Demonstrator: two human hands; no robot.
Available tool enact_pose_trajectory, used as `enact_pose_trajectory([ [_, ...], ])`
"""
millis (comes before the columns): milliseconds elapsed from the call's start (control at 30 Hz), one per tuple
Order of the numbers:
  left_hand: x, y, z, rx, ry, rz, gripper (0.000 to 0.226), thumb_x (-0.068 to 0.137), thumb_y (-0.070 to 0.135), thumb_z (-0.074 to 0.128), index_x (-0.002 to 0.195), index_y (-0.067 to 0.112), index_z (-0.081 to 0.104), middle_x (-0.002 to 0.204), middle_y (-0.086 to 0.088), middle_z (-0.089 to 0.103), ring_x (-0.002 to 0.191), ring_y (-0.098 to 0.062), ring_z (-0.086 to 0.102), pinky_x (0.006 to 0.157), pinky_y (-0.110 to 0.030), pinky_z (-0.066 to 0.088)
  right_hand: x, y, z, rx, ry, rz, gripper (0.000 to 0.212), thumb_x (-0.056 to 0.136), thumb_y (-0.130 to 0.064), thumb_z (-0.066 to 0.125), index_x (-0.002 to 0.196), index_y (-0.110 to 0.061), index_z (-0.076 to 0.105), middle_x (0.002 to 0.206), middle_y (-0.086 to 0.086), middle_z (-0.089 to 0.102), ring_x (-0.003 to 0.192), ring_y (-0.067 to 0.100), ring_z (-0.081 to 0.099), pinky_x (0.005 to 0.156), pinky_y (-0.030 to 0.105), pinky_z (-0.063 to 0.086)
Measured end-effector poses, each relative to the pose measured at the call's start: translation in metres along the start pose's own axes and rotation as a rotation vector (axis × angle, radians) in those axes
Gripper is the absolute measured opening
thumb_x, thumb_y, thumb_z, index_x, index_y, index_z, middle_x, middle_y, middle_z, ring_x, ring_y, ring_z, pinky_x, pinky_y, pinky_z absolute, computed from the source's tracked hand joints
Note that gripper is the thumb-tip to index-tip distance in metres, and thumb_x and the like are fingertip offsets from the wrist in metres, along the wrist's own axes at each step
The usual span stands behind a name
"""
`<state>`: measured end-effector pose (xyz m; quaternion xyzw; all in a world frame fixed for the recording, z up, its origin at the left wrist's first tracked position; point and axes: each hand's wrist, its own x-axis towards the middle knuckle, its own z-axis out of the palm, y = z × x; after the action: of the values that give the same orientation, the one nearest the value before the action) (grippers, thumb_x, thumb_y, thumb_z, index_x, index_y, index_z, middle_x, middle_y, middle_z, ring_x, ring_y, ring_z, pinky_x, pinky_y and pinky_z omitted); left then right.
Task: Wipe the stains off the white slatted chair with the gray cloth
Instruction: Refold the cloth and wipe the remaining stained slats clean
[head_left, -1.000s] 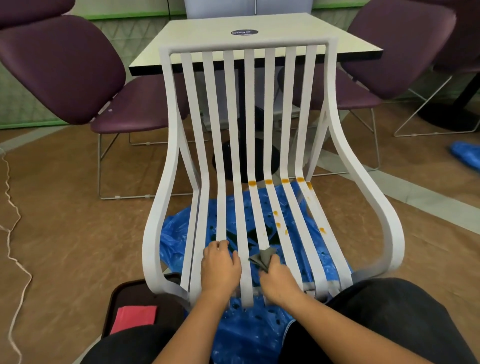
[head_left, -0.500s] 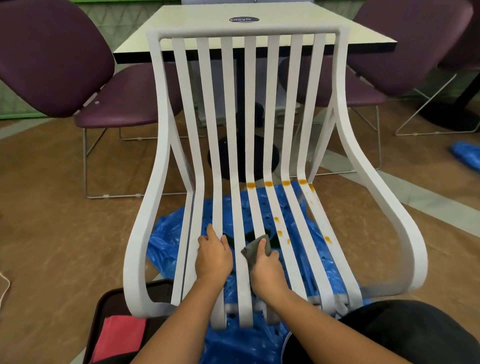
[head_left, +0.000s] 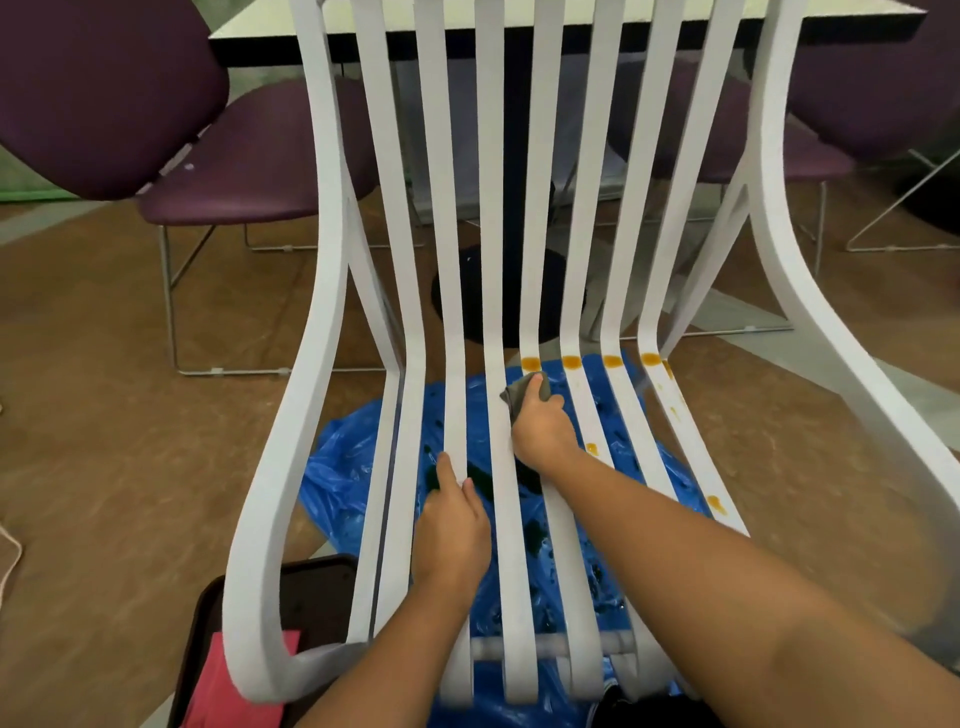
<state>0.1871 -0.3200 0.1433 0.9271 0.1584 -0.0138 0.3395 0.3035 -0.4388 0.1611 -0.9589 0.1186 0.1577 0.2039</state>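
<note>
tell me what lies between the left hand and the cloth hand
Head view: one white slat runs between the left hand and the right hand.

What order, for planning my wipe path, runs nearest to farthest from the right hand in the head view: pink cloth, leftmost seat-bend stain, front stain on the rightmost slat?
1. Leftmost seat-bend stain: just beyond the right hand.
2. Front stain: off to its right, nearer the person.
3. Pink cloth: far left, on the tray.

Slatted chair (head_left: 322, 260): plastic sheet (head_left: 343, 467) lay beneath it. Table (head_left: 254, 31) stood behind it; tray (head_left: 311, 582) lay at its front left.
</note>
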Motion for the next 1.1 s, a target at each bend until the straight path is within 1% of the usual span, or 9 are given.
enact_pose_trajectory([
  [133, 0.003, 0.0, 0.001, -0.016, -0.001, -0.017, 0.051, 0.107, 0.034, 0.031, 0.156, 0.023, 0.019, 0.082, 0.0, 0.061, 0.071, -0.014, 0.059, 0.063, -0.032, 0.048, 0.039, -0.01, -0.008, -0.023, -0.02, 0.007, 0.088, 0.097, -0.006, 0.052, 0.159, -0.014, -0.011, 0.157, 0.033, 0.016, 0.12, 0.042, 0.056, 0.097, 0.048, 0.052],
  [300, 0.002, 0.001, 0.0, -0.024, 0.003, -0.028, 0.05, 0.107, 0.033, 0.033, 0.154, 0.023, 0.021, 0.083, 0.001, 0.063, 0.071, -0.013, 0.06, 0.062, -0.029, 0.049, 0.054, -0.015, -0.005, -0.084, 0.008, 0.016, 0.092, 0.095, -0.004, 0.055, 0.158, -0.013, -0.012, 0.158, 0.031, 0.017, 0.126, 0.04, 0.053, 0.099, 0.047, 0.052],
  [400, 0.002, 0.001, -0.001, -0.026, 0.004, -0.032, 0.05, 0.107, 0.034, 0.032, 0.155, 0.024, 0.02, 0.084, 0.002, 0.063, 0.07, -0.011, 0.059, 0.06, -0.027, 0.047, 0.054, -0.011, 0.0, -0.084, 0.028, 0.019, 0.087, 0.096, -0.001, 0.049, 0.159, -0.016, -0.01, 0.159, 0.031, 0.016, 0.116, 0.038, 0.06, 0.092, 0.045, 0.056],
  [567, 0.002, 0.001, -0.001, -0.004, 0.004, -0.029, 0.05, 0.107, 0.035, 0.03, 0.155, 0.025, 0.018, 0.079, 0.004, 0.06, 0.064, -0.006, 0.052, 0.055, -0.025, 0.04, 0.037, 0.0, 0.011, -0.007, 0.097, 0.011, 0.072, 0.099, -0.011, 0.051, 0.158, -0.023, 0.012, 0.14, 0.026, 0.04, 0.104, 0.034, 0.06, 0.086, 0.043, 0.056],
  [667, 0.001, 0.001, -0.001, 0.008, 0.011, -0.024, 0.051, 0.107, 0.035, 0.029, 0.155, 0.025, 0.017, 0.08, 0.004, 0.06, 0.063, -0.004, 0.05, 0.054, -0.024, 0.038, 0.032, 0.005, 0.015, 0.059, 0.149, -0.013, 0.046, 0.098, -0.014, 0.051, 0.139, -0.02, 0.031, 0.126, 0.02, 0.049, 0.097, 0.034, 0.059, 0.076, 0.04, 0.052],
  [767, 0.001, 0.0, 0.002, 0.013, 0.015, -0.029, 0.05, 0.107, 0.037, 0.029, 0.155, 0.026, 0.016, 0.081, 0.003, 0.06, 0.063, -0.007, 0.053, 0.052, -0.026, 0.039, 0.035, 0.003, 0.015, 0.105, 0.153, -0.026, 0.043, 0.097, -0.015, 0.053, 0.132, -0.021, 0.028, 0.116, 0.019, 0.052, 0.084, 0.031, 0.058, 0.065, 0.039, 0.048],
  [900, 0.003, -0.001, 0.006, 0.023, 0.019, -0.028, 0.049, 0.107, 0.036, 0.029, 0.154, 0.026, 0.018, 0.077, 0.002, 0.06, 0.061, -0.008, 0.055, 0.048, -0.024, 0.036, 0.051, 0.0, 0.009, 0.084, 0.123, -0.037, 0.045, 0.094, -0.009, 0.053, 0.128, -0.02, 0.026, 0.105, 0.018, 0.057, 0.079, 0.029, 0.058, 0.058, 0.039, 0.049],
  [1000, 0.003, 0.001, 0.005, 0.011, 0.008, -0.035, 0.048, 0.107, 0.035, 0.029, 0.154, 0.026, 0.019, 0.073, 0.004, 0.06, 0.059, -0.006, 0.054, 0.045, -0.02, 0.032, 0.069, -0.008, 0.001, 0.058, 0.086, -0.025, 0.055, 0.092, -0.004, 0.052, 0.136, -0.019, 0.022, 0.103, 0.019, 0.056, 0.077, 0.028, 0.057, 0.053, 0.037, 0.046],
  [1100, 0.003, 0.0, 0.003, -0.01, -0.005, -0.036, 0.048, 0.108, 0.035, 0.029, 0.154, 0.026, 0.017, 0.073, 0.004, 0.062, 0.06, -0.007, 0.057, 0.047, -0.021, 0.035, 0.083, -0.016, -0.005, 0.031, 0.064, -0.018, 0.071, 0.094, -0.005, 0.051, 0.149, -0.022, 0.01, 0.108, 0.021, 0.054, 0.082, 0.029, 0.057, 0.057, 0.038, 0.046],
])
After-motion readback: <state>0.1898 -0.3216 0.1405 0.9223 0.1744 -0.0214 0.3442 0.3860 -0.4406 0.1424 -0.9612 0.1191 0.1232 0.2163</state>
